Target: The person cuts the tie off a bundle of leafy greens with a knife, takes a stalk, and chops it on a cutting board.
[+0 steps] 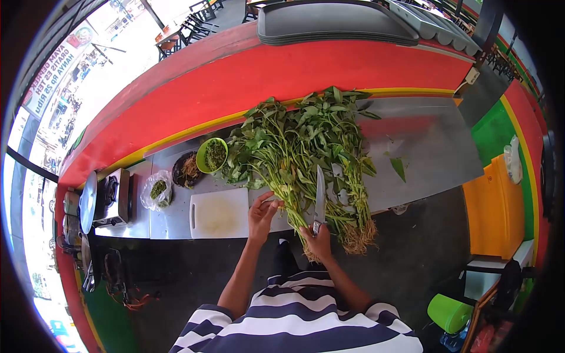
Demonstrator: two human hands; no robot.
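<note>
Long-stemmed leafy greens (273, 147) lie in a large heap on the metal table, with their roots (356, 238) over the front edge. My right hand (318, 242) is closed on the handle of a knife (320, 191), whose blade points away from me over the stems. Its fingers also lie against the lower stems. My left hand (262, 219) is beside the stems on their left, fingers apart and curved, fingertips near the stalks; it holds nothing that I can make out. A white cutting board (219, 213) lies left of that hand.
Behind the board stand a green bowl (212, 155) of chopped greens and a dark bowl (186, 169). Further left are a plastic bag (158, 189) and a stove (112, 197). Black trays (338, 22) rest on the red wall (235, 76). An orange container (494, 212) stands right.
</note>
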